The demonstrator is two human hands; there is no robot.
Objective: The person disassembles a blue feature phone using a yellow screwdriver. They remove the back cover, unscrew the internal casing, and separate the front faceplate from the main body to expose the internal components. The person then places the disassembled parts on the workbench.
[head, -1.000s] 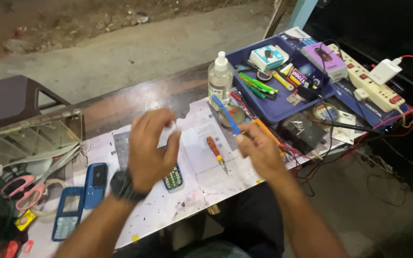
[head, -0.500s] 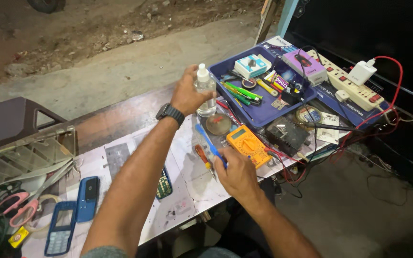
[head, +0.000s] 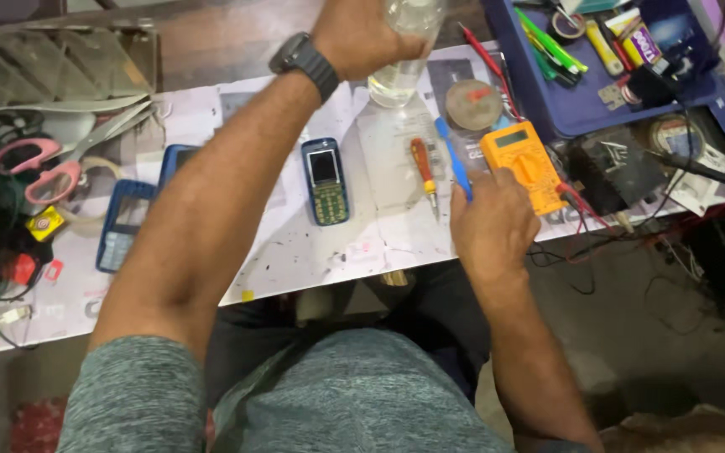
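We have our left hand (head: 362,38) wrapped around a clear plastic bottle (head: 396,71) with liquid low in it, lifted just above the far side of the paper-covered bench (head: 312,252), fingers closed tight on its body; whether its cap is on or off we cannot tell, since the top runs out of view. Our right hand (head: 492,222) is curled loosely near the bench's front edge, touching the lower end of the blue tool (head: 453,159) just left of the yellow multimeter (head: 524,164); whether it actually pinches that tool we cannot tell. The small blue keypad phone (head: 325,180) lies flat and closed up in the middle of the bench, with the orange-handled screwdriver (head: 423,168) just to its right, untouched. So the bottle is in hand, but we see no liquid on the phone and no phone parts laid out: we judge the work barely begun.
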